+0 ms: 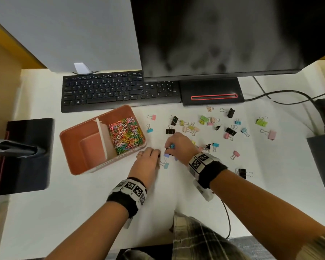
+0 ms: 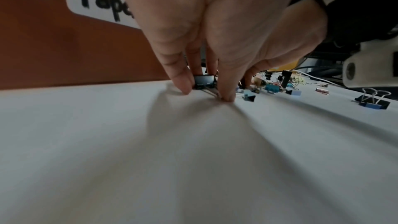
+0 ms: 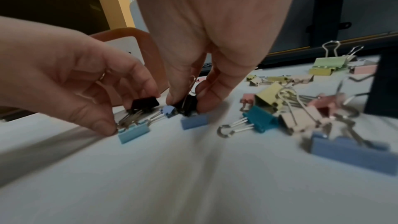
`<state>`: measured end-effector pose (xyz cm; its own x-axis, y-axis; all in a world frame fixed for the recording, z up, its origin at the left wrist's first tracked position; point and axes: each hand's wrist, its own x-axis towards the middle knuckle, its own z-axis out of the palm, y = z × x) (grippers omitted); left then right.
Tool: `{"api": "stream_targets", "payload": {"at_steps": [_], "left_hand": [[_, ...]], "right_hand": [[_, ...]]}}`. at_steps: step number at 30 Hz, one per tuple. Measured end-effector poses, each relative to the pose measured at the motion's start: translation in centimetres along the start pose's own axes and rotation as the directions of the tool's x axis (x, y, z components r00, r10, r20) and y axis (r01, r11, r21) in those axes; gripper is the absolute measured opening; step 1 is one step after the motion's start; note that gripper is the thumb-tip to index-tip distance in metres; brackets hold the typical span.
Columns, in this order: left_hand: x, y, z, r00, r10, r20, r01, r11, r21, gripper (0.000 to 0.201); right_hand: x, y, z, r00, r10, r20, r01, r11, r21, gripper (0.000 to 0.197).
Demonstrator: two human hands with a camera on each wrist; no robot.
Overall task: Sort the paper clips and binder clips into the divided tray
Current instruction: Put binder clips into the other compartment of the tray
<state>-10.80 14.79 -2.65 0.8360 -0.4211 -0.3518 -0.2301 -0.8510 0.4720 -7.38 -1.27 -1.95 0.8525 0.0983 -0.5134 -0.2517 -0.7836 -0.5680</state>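
Your left hand [image 1: 147, 156] sits just right of the divided tray [image 1: 77, 164], fingers curled down onto a black binder clip [image 3: 144, 103] and its wire handles, with a light blue clip [image 3: 133, 132] touching them. Your right hand [image 1: 178, 145], a little further right of the tray, pinches another black clip [image 3: 187, 105] between thumb and fingertips, beside a small blue clip [image 3: 193, 123]. The paper clips [image 1: 126, 134] already fill the tray's right compartment; the left one looks bare, and most binder clips [image 1: 214, 126] lie scattered well right of the tray. The risk, as I judge it: tangled handles may drag neighbouring clips along, or a thin pinch may slip, dropping one among the paper clips.
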Motion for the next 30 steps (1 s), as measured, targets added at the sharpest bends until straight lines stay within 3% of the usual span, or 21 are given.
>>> {"api": "stream_targets", "payload": {"at_steps": [6,9,13,16,19,21,24,27,30], "left_hand": [[-0.3,-0.8,-0.6,0.995,-0.080,0.052,0.083,0.995,-0.054,0.033],[-1.4,-0.5,-1.7,0.998,-0.067,-0.008,0.065,0.991,-0.117,0.022],[-4.2,-0.4,-5.1,0.987,0.025,-0.158,-0.054,0.982,-0.181,0.016],[-6.5,-2.0,-9.2,0.947,-0.027,-0.320,-0.039,0.979,-0.199,0.017],[-7.9,-5.2,-13.2,0.878,-0.199,-0.434,0.108,0.968,-0.224,0.016],[-8.3,-7.7,-14.8,0.821,-0.304,-0.484,0.199,0.946,-0.257,0.016],[-8.4,-10.6,-15.9,0.772,-0.414,-0.482,0.269,0.900,-0.343,0.014],[-8.3,-10.9,-16.1,0.782,-0.440,-0.441,0.316,0.890,-0.328,0.025],[-8.1,-8.6,-15.7,0.809,-0.323,-0.490,0.187,0.933,-0.306,0.025]], "right_hand": [[-1.9,0.3,-1.2,0.998,-0.006,-0.061,0.017,0.984,0.178,0.003],[-2.8,0.1,-2.0,0.995,-0.047,-0.091,0.062,0.984,0.168,0.004],[-3.8,-1.2,-3.0,0.974,-0.217,-0.070,0.222,0.972,0.072,0.005],[-4.7,-5.0,-3.4,0.920,-0.389,-0.049,0.391,0.919,0.048,0.005],[-4.5,-10.4,-2.4,0.853,-0.520,-0.043,0.521,0.851,0.066,0.007],[-3.6,-14.0,-0.8,0.811,-0.583,-0.054,0.586,0.807,0.076,0.005],[-1.8,-18.5,1.6,0.809,-0.587,-0.037,0.588,0.803,0.096,0.006],[-1.0,-19.7,2.6,0.810,-0.585,-0.054,0.587,0.804,0.093,0.010],[-1.2,-16.8,1.5,0.827,-0.549,-0.121,0.559,0.825,0.084,0.010]]}}
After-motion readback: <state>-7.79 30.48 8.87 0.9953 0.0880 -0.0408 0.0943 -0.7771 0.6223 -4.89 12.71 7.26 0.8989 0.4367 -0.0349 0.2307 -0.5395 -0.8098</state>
